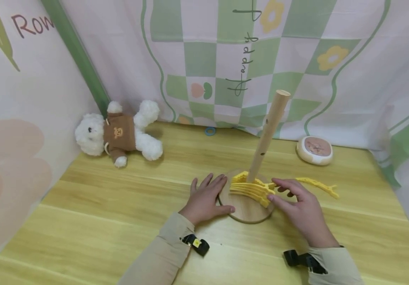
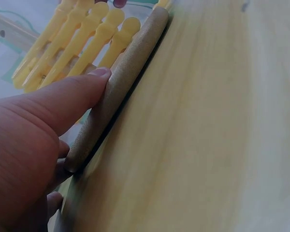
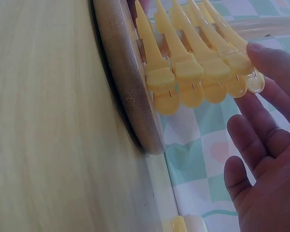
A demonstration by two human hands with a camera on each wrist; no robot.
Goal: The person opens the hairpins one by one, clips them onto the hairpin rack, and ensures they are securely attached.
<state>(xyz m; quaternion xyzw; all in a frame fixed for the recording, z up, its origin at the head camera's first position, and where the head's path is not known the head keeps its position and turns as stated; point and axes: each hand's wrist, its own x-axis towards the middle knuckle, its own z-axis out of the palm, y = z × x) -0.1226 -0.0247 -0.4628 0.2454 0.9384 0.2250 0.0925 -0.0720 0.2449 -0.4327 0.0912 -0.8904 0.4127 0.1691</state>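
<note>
A round wooden base [image 1: 248,211] carries an upright wooden post [image 1: 268,132] with small holes. Several yellow clips [image 1: 250,192] lie stacked in a row around the post's foot. In the right wrist view these yellow clips [image 3: 191,72] show rounded ends and small wire springs. My left hand [image 1: 204,202] rests spread at the base's left side, its thumb along the rim. The left thumb [image 2: 82,94] lies right beside the clips. With thumb and index finger, my right hand [image 1: 300,209] pinches the end of the top yellow clip; its other fingers stay loose.
A thin, knobbly yellow piece [image 1: 316,184] stretches out behind the right hand. A white plush toy [image 1: 120,132] in a brown shirt lies at the back left. By the curtain are a small blue ring [image 1: 210,131] and a rounded white-and-pink device [image 1: 314,150].
</note>
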